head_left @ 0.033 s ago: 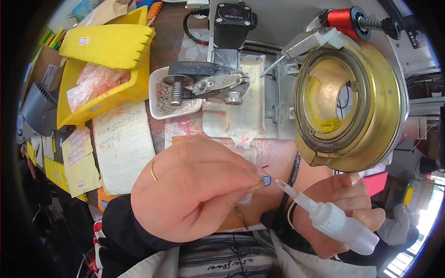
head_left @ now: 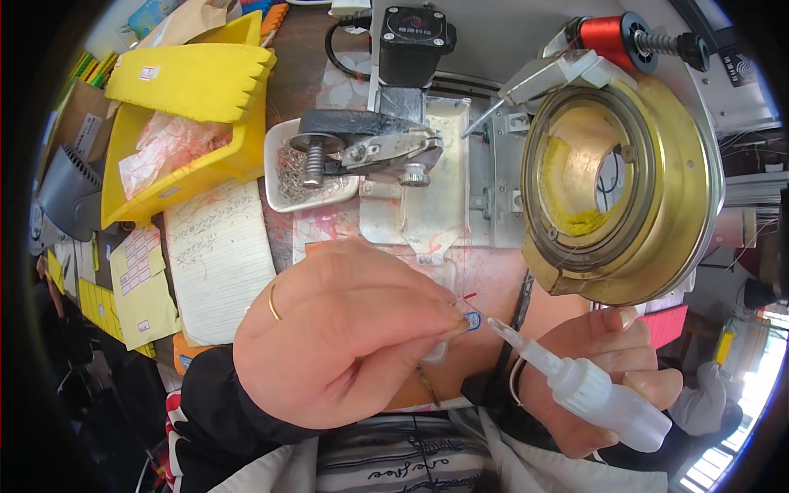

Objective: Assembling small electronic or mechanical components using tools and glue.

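My left hand [head_left: 345,333], with a gold ring, is closed in a pinch, thumb against fingertips. From the pinch stick out a very fine line and a small red-tipped piece [head_left: 469,296], too small to name surely. My right hand [head_left: 633,366] has its fingers curled round a white translucent squeeze bottle [head_left: 604,398]. The bottle lies tilted, its clear nozzle [head_left: 509,335] pointing up and left, a short gap from my left fingertips. Behind those fingertips shows a small blue-edged label [head_left: 472,320].
A brass ring-shaped machine part [head_left: 666,189] and a red thread spool [head_left: 612,43] stand at right. A metal clamp arm [head_left: 386,148] juts over a white dish [head_left: 308,193] of small wire pieces. At left are a yellow bin [head_left: 185,177] and a lined notebook [head_left: 218,263].
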Tool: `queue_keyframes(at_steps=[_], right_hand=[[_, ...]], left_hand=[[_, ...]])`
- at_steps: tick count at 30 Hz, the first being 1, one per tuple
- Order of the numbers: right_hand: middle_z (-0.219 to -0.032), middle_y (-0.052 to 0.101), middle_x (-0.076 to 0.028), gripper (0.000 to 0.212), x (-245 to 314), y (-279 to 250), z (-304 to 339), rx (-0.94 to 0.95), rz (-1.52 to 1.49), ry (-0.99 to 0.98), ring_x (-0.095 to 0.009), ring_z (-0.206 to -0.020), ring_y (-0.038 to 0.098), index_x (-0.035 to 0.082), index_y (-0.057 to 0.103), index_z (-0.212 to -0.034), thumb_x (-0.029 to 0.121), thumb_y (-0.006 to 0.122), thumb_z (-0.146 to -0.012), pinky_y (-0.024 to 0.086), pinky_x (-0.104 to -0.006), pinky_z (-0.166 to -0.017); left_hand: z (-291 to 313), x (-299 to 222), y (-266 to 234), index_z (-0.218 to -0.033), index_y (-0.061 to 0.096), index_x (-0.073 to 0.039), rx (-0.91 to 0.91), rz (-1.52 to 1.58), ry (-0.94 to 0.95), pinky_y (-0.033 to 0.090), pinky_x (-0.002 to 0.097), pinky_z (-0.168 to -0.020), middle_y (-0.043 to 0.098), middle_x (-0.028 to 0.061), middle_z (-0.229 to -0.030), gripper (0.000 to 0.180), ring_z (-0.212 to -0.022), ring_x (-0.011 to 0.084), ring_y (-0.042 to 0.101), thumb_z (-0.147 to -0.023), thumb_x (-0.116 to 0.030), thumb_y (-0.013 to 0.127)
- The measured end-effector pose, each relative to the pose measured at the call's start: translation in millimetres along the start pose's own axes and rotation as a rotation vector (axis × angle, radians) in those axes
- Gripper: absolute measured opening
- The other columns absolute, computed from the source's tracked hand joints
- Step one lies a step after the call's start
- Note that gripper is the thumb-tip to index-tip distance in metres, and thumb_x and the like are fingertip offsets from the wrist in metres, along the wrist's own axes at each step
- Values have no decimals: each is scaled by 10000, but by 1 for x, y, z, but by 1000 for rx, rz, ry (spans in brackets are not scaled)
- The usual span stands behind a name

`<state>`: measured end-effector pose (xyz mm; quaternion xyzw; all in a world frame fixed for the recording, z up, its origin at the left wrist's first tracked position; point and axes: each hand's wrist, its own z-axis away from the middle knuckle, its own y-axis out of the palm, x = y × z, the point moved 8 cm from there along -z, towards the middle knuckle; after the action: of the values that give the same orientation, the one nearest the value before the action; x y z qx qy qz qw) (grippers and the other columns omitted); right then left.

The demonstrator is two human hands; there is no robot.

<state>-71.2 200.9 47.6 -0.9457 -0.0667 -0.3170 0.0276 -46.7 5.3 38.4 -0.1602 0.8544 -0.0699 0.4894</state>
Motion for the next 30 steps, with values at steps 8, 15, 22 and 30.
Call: queue_keyframes(at_steps=[8,15,22,30], right_hand=[[-637,500,-49,330,1,2,-1,-76,11,11,-181,-653,526,58,425,-933,315,628,-896,424,-409,-886],[-654,403,-40,410,0,2,0,-12,-38,-16,-177,-666,406,57,374,-883,379,627,-878,387,-405,-865],[-653,376,-35,436,1,1,1,-60,5,-8,-170,-660,395,61,361,-864,385,653,-870,394,-395,-848],[-663,364,-29,453,-1,0,2,-68,-19,-40,-167,-658,398,68,353,-853,391,670,-871,390,-388,-843]], left_hand=[[1,1,1,-930,609,-9,16,-6,-7,542,284,-643,625,145,-881,221,-726,210,647,-768,142,619],[3,1,-1,-932,610,-11,-11,2,-5,543,288,-648,622,140,-875,239,-730,213,647,-758,152,600],[3,1,0,-939,617,-12,-9,-2,14,543,309,-660,622,132,-858,282,-740,224,655,-724,166,578],[2,0,0,-939,620,-9,-2,-13,7,539,293,-659,625,139,-873,287,-739,217,650,-717,170,584]])
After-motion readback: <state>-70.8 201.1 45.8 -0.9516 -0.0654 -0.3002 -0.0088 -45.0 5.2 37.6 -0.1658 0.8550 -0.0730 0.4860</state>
